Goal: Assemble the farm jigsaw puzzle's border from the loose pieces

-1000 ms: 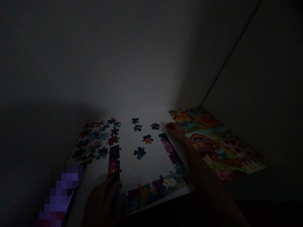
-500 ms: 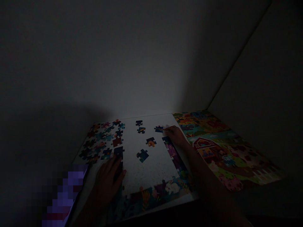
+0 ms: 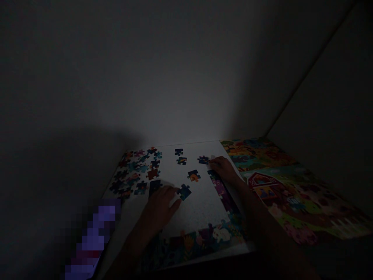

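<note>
My left hand (image 3: 163, 200) reaches over the white board (image 3: 201, 210), fingers stretched and thumb apart. Its fingertips are at the left edge of a dark blue-green puzzle piece (image 3: 184, 192); the dim light hides whether they touch it. My right hand (image 3: 223, 168) is closed at the fingertips around the right end of a dark blue puzzle piece (image 3: 203, 160) lying near the board's upper right. Between the hands lies a piece with an orange shape (image 3: 193, 176). Joined edge pieces (image 3: 220, 190) with a purple animal run down the right side, below my right hand.
Many loose pieces (image 3: 136, 167) cover the board's left side. Two pieces (image 3: 178, 151) lie near the back edge. A joined bottom strip shows a white rabbit (image 3: 221, 234). Farm picture sheets (image 3: 285, 194) lie at right. A blurred purple screen (image 3: 97, 233) stands at lower left; walls rise behind.
My left hand has moved right, from the joined left edge to the blue-green piece. My right hand stays at its piece. The whole view has shifted slightly.
</note>
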`<state>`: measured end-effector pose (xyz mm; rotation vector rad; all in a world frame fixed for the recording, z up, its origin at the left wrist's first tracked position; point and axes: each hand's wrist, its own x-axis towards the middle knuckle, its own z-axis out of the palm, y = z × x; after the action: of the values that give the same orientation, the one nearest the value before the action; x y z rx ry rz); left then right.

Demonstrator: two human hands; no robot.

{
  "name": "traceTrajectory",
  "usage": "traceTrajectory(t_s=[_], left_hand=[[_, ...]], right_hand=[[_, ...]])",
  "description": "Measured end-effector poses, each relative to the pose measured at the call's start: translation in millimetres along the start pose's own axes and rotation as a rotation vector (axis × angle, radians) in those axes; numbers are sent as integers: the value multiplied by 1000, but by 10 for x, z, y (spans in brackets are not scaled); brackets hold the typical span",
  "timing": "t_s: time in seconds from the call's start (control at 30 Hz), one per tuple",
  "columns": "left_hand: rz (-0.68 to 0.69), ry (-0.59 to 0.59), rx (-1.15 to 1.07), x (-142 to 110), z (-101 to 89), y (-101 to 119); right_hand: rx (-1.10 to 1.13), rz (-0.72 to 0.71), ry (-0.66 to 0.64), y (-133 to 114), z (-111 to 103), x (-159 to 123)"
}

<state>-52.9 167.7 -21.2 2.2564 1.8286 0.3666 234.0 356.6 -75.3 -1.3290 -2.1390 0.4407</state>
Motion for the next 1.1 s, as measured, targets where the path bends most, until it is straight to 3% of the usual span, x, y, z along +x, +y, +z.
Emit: traceTrajectory(t_s=[0.1, 0.23, 0.43, 0.6, 0.8, 0.93, 1.1], left_hand=[[0, -86, 71, 233, -20, 178], [39, -154, 125, 518, -34, 173], [124, -126, 106, 820, -4, 71], [332, -93, 97, 877, 106, 70], [98, 56, 223, 1043, 140, -47], [89, 44, 230, 1122, 204, 15], [124, 1, 209, 1019, 227, -40]], right_hand=[[8, 4, 10, -5, -7, -5], [0, 4, -4, -9, -11, -7], [-32, 53, 45, 4, 31, 22], [-69, 41, 7, -18, 14, 38], [-229, 27, -59, -85, 18, 46], [-266, 34, -62, -100, 43, 37], [-236, 54, -17, -102, 39, 36]])
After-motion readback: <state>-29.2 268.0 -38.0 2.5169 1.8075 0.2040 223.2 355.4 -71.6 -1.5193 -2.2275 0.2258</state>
